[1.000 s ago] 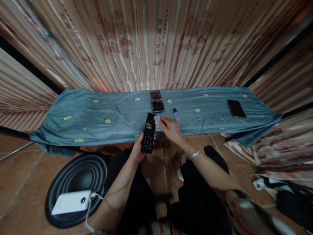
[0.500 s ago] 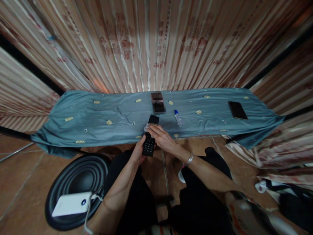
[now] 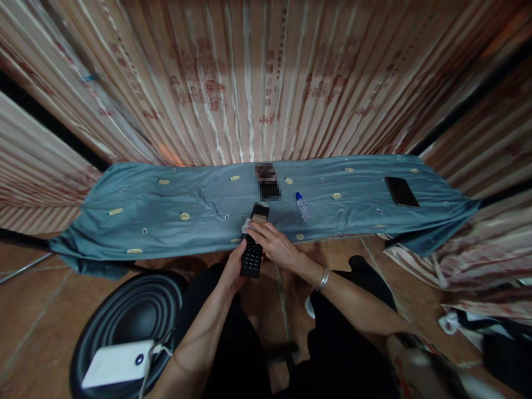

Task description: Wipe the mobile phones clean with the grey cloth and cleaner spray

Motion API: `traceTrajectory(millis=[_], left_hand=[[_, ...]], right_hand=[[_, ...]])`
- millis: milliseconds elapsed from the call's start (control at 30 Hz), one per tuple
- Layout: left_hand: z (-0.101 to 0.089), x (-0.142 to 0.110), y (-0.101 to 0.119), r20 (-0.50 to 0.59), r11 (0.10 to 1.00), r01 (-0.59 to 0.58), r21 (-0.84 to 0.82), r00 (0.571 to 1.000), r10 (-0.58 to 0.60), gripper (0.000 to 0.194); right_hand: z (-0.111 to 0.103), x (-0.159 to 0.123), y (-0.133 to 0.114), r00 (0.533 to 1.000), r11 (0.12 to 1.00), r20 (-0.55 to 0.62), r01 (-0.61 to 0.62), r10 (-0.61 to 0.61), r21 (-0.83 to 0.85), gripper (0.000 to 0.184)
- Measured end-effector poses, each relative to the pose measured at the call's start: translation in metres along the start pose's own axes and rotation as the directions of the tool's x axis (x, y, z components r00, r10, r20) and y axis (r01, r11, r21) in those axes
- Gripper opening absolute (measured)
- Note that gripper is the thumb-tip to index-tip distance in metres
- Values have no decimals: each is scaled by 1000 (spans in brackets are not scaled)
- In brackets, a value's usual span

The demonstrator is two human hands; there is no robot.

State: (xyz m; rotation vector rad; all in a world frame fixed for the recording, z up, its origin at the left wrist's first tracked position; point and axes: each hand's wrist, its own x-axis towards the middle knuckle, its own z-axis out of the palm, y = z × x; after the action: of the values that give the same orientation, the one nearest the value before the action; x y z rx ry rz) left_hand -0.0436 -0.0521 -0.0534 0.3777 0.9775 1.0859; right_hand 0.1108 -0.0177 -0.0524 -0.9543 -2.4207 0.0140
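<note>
My left hand (image 3: 234, 269) is closed around the lower part of a black flip phone (image 3: 251, 262), which is unfolded with its number keys facing up. It is held over the near edge of the cloth-covered surface. My right hand (image 3: 277, 244) lies across the phone's middle, its fingers pressing a small white tissue-like piece (image 3: 246, 225) against it. The upper half of the phone shows past my fingers, while the middle is covered. Just beyond, to the right, a clear small bottle with a blue cap (image 3: 302, 206) lies on the cloth.
A blue-green patterned cloth (image 3: 208, 202) covers the long surface. On it lie a pixelated dark item (image 3: 269, 183) and a black tablet or phone (image 3: 401, 191). A white power bank (image 3: 118, 364) with a cable rests on a round black stool (image 3: 133, 316). Curtains surround the place.
The whole view has shifted slightly, so everything appears a little lower. Both hands keep their grip on the phone, and the right hand with the white piece stays about its middle.
</note>
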Motion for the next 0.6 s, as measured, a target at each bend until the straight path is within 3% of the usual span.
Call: traceTrajectory(millis=[200,400,600], left_hand=[[0,-1,-6,83,982,-76,171,995,63,62],[-4,6,-5,0,965,-192,178,981,195,51],[-2,-1,-3,82,954,-116,275,992,97,67]], right_hand=[[-5,7,14,993,991,-48,-109,105,-82,46],[2,6,-7,1000,997,6,12,-12,-71,43],[-12,10,29,989,989,-49,-140,138,-40,46]])
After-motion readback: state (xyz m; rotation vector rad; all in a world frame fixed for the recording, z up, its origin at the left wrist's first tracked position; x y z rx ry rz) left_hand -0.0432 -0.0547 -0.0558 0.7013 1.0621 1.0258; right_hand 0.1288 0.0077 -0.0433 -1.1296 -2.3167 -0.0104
